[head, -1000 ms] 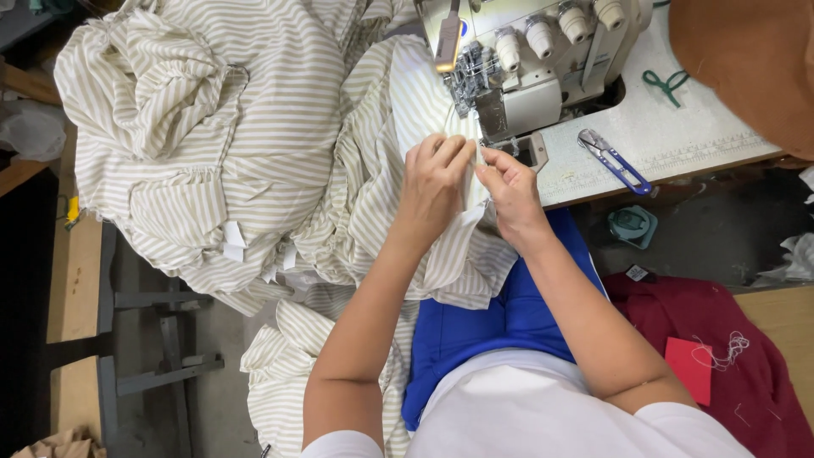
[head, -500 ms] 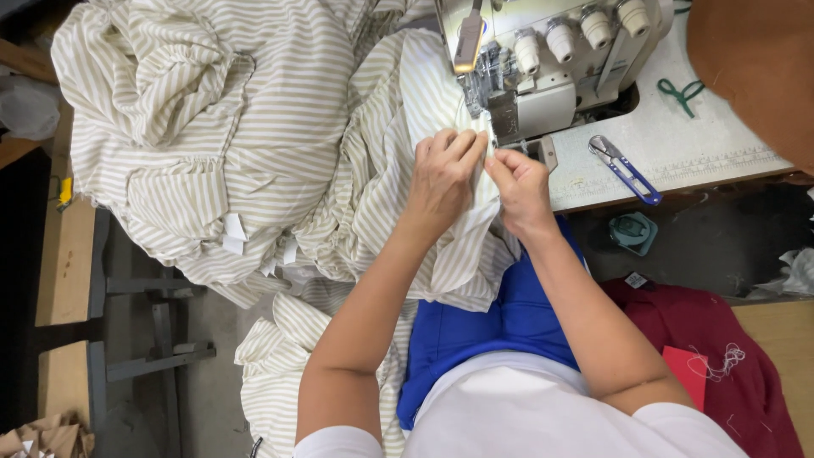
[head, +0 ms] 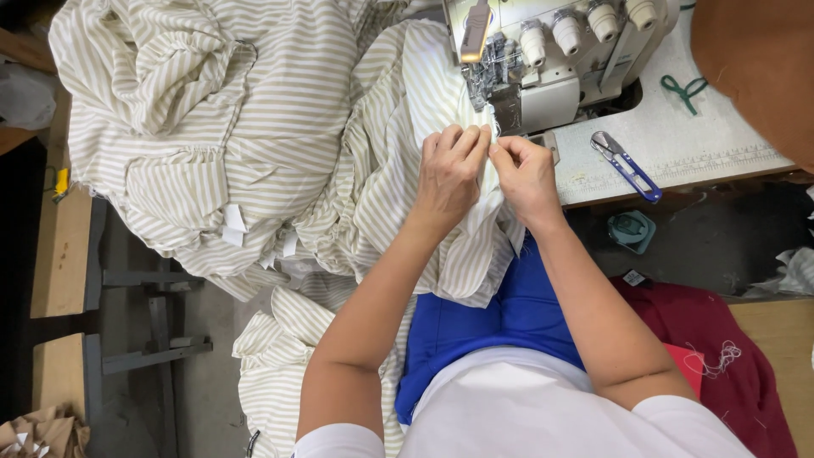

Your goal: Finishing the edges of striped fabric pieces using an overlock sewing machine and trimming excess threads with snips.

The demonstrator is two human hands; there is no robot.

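In the head view, the main risk is how near both hands work to the needle area of the sewing machine (head: 543,59): the fingertips sit just in front of the presser foot, so a slip forward while the fabric (head: 280,144) is being lined up could bring a finger under the needle. A second risk is the weight of the cloth; most of the striped fabric is heaped on the left and spills down off the table edge (head: 678,174) toward the floor, and that drag could pull the edge askew or out of the pinch. The blue-handled snips (head: 626,165) lie on the table just right of the hands, close enough that a sleeve of cloth sweeping across could knock them off. The left hand (head: 449,174) lies palm down on the fabric, fingers curled, its fingertips pressing a fold at the machine's front. The right hand (head: 527,178) is closed in a pinch on the same fold, thumb and forefinger together, knuckles up. The two hands are touching or nearly so at the fingertips, both forearms angling up from the lap and converging at the seam. The edge being held lies right at the machine's foot, with the rest draped over the lap and piled to the left.
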